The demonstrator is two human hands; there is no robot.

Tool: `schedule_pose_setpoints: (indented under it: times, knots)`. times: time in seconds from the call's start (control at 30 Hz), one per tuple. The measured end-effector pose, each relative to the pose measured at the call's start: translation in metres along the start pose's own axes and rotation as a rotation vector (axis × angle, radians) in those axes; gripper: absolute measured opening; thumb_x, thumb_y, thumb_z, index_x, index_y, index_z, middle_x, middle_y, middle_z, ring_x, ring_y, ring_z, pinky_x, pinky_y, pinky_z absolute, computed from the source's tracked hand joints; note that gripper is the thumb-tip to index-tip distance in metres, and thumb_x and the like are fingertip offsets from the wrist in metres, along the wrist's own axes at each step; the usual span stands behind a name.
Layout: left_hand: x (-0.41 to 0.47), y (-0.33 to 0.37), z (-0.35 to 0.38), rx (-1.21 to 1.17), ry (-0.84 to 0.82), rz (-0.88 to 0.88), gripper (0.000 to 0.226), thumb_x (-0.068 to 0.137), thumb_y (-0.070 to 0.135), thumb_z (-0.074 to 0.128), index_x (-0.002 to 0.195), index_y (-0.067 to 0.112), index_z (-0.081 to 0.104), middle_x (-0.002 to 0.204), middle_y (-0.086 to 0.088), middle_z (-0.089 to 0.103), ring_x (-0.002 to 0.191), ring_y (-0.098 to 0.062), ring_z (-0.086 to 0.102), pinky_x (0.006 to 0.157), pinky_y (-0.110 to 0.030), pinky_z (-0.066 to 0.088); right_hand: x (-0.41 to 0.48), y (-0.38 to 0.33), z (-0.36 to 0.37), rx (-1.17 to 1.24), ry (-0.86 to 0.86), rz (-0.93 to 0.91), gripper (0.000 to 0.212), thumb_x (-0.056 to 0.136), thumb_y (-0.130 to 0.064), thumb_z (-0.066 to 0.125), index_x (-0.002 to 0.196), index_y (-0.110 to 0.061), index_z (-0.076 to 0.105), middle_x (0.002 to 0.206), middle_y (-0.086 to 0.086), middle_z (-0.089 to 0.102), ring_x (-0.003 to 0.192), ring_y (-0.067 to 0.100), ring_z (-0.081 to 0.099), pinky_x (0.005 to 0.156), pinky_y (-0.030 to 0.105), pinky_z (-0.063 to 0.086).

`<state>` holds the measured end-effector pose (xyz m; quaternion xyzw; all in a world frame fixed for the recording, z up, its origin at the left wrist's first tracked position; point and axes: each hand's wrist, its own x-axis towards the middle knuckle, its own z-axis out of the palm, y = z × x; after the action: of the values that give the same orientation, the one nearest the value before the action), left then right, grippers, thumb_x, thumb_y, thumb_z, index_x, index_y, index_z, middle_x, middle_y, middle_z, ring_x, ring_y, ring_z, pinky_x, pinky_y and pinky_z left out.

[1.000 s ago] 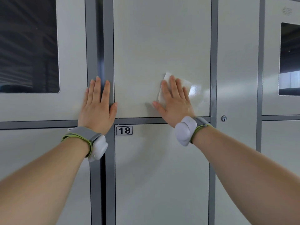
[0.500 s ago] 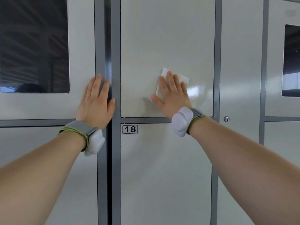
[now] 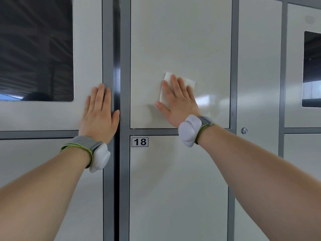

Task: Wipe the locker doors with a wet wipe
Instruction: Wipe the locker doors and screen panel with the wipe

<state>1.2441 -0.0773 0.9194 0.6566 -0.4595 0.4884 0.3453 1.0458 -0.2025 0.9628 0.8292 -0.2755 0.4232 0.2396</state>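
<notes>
A cream locker door (image 3: 180, 40) fills the upper middle of the view. My right hand (image 3: 178, 103) lies flat on its lower part, pressing a white wet wipe (image 3: 189, 81) against it; the wipe shows above and left of my fingers. A wet sheen (image 3: 206, 99) shines just right of that hand. My left hand (image 3: 99, 113) rests flat, fingers together, on the edge of the neighbouring door (image 3: 88, 49) and the grey frame post (image 3: 108, 40). It holds nothing.
Below the wiped door is a door with the label 18 (image 3: 140, 141). A narrow panel with a keyhole lock (image 3: 244, 130) stands to the right. Doors with dark windows (image 3: 34, 49) sit at far left and far right (image 3: 311, 70).
My right hand has slid the wipe a little to the left across the door. The view has shifted slightly; my left hand stays pressed in place.
</notes>
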Motion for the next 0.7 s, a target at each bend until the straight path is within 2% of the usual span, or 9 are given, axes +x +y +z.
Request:
schedule_pose_setpoints:
  times: [0.13,0.2,0.27,0.33,0.47,0.57,0.63,0.7]
  knots:
    - [-0.001,-0.003,0.003,0.009,0.008,0.010,0.064,0.092,0.028,0.034,0.147,-0.002,0.021,0.156,-0.018,0.013,0.144,-0.034,0.009,0.116,-0.042,0.004,-0.018,-0.011,0.014,0.022,-0.007,-0.098,0.071,0.096,-0.056,0.025,0.152,-0.019,0.002,0.159,0.005,-0.013,0.146,0.024,-0.014,0.117,0.038,-0.010]
    - [0.000,-0.003,0.003,0.010,0.011,0.006,0.061,0.094,0.024,0.037,0.147,-0.002,0.021,0.156,-0.018,0.013,0.144,-0.034,0.009,0.116,-0.042,0.004,-0.028,-0.016,0.021,0.014,-0.009,-0.178,0.076,0.090,-0.062,0.012,0.152,-0.018,0.005,0.159,0.006,-0.010,0.146,0.024,-0.012,0.116,0.037,-0.013]
    - [0.000,-0.002,0.003,0.006,0.015,0.001,0.063,0.091,0.026,0.035,0.146,-0.002,0.022,0.156,-0.018,0.014,0.144,-0.035,0.010,0.116,-0.043,0.005,-0.029,-0.016,0.022,-0.001,-0.038,-0.241,0.083,0.083,-0.064,0.003,0.152,-0.019,0.009,0.160,0.006,-0.006,0.146,0.023,-0.009,0.117,0.038,-0.010]
    - [0.000,-0.002,0.003,0.009,0.011,0.003,0.065,0.090,0.028,0.033,0.146,-0.003,0.022,0.156,-0.019,0.014,0.144,-0.035,0.010,0.116,-0.044,0.005,-0.021,-0.009,0.016,-0.036,-0.021,-0.274,0.081,0.083,-0.063,0.003,0.152,-0.021,0.013,0.160,0.004,-0.001,0.147,0.022,-0.004,0.118,0.038,-0.006]
    - [-0.001,-0.006,0.004,0.031,0.005,0.022,0.068,0.090,0.035,0.025,0.148,-0.001,0.020,0.157,-0.017,0.012,0.145,-0.033,0.008,0.116,-0.040,0.002,0.009,-0.003,0.000,-0.043,0.030,-0.145,0.065,0.098,-0.054,0.022,0.152,-0.023,0.006,0.160,0.002,-0.007,0.147,0.020,-0.007,0.118,0.038,-0.005]
    - [0.000,-0.009,0.003,0.027,0.007,0.038,0.070,0.089,0.039,0.019,0.148,0.001,0.020,0.157,-0.016,0.013,0.145,-0.033,0.009,0.116,-0.040,0.003,0.015,-0.014,0.001,0.036,0.037,-0.102,0.065,0.099,-0.050,0.027,0.152,-0.020,0.005,0.159,0.004,-0.011,0.146,0.023,-0.011,0.118,0.041,-0.008]
    - [0.000,-0.009,0.003,0.018,0.002,0.045,0.070,0.089,0.039,0.019,0.148,0.001,0.021,0.156,-0.016,0.014,0.144,-0.033,0.010,0.116,-0.040,0.003,0.005,-0.018,0.008,0.045,0.037,-0.141,0.067,0.097,-0.054,0.021,0.152,-0.019,0.005,0.159,0.006,-0.011,0.146,0.024,-0.012,0.117,0.041,-0.009]
    - [0.000,-0.009,0.002,0.018,0.011,0.045,0.070,0.089,0.039,0.020,0.147,0.000,0.021,0.156,-0.017,0.015,0.144,-0.034,0.011,0.116,-0.040,0.004,-0.006,-0.024,0.017,0.028,0.041,-0.207,0.076,0.089,-0.060,0.008,0.152,-0.017,0.007,0.159,0.009,-0.008,0.146,0.027,-0.011,0.117,0.042,-0.009]
